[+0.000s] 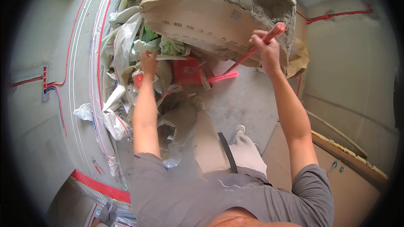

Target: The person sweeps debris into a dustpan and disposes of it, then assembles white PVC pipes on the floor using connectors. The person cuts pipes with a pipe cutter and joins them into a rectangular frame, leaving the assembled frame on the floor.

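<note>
My right hand (268, 50) is raised and closed round the red stick of a broom (246, 58). The stick slants down to the left, and its pinkish-red head rests low by the floor. My left hand (148, 63) is closed on the end of a thin white handle over the rubbish pile. That handle runs right to a red dustpan (187, 70), which sits just left of the broom head. A strip of floor separates the broom head from my feet.
A large bulky load wrapped in brown printed sacking (198, 17) stands ahead, with crumbling grey cement at its right. Plastic bags and litter (126, 38) heap along the left wall. Red conduits (332, 15) cross the walls. Brown boarding (290, 151) covers the floor at right.
</note>
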Action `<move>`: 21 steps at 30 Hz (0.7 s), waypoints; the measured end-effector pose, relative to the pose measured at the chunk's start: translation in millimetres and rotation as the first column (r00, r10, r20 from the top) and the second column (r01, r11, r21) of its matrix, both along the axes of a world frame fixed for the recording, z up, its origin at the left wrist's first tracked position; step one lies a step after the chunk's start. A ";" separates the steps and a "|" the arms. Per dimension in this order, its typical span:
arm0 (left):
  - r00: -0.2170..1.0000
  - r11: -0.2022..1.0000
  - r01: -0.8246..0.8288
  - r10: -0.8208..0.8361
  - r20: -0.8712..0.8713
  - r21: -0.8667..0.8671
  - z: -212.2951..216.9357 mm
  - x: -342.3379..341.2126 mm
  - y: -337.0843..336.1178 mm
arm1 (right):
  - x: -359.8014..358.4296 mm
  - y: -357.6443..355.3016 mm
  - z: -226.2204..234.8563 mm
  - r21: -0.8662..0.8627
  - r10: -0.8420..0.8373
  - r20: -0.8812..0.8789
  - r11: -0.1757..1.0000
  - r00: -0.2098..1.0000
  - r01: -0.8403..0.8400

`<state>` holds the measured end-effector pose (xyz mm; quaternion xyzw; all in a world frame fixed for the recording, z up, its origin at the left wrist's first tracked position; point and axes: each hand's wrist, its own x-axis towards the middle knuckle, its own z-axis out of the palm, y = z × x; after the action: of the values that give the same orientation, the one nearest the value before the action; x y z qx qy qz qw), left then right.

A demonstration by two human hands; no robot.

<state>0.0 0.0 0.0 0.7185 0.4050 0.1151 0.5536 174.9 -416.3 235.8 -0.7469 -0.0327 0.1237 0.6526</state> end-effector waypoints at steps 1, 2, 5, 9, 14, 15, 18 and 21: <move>0.999 0.999 -0.036 0.037 0.032 -0.026 13.1 -6.8 -23.2 | -7.8 -3.3 -3.6 -0.026 0.048 -0.037 0.998 0.998 -0.049; 1.000 0.992 -0.014 0.013 0.013 0.128 28.8 -15.2 -44.9 | -13.8 -10.2 -3.8 -0.048 0.097 -0.073 0.994 0.993 -0.100; 0.997 0.994 -0.077 0.077 -0.001 0.073 86.7 -33.7 -109.3 | -34.8 -43.5 6.7 -0.079 0.218 -0.008 0.973 0.976 -0.218; 0.990 0.975 -0.109 0.088 0.114 0.194 191.1 -68.0 -207.6 | -65.6 -91.2 53.4 -0.003 0.391 0.108 0.920 0.914 -0.393; 0.916 0.946 -0.323 0.304 0.263 0.032 308.9 -130.5 -335.2 | -78.9 -164.0 91.9 0.067 0.359 0.250 0.920 0.899 -0.386; 0.866 0.920 -0.389 0.383 0.322 -0.049 327.0 -147.1 -362.9 | -79.9 -172.7 94.1 0.072 0.365 0.281 0.914 0.888 -0.398; 0.825 0.869 -0.492 0.486 0.289 -0.056 369.3 -206.3 -434.5 | -82.7 -178.3 118.6 0.098 0.353 0.374 0.904 0.857 -0.416; 0.780 0.819 -0.567 0.567 0.265 -0.082 390.8 -270.9 -508.7 | -96.9 -175.3 141.3 -0.013 0.406 0.420 0.897 0.812 -0.442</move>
<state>-270.9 -508.7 390.8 0.5406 0.5202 0.3761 0.5438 78.0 -591.6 377.1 -0.7010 -0.3404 0.1043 0.6179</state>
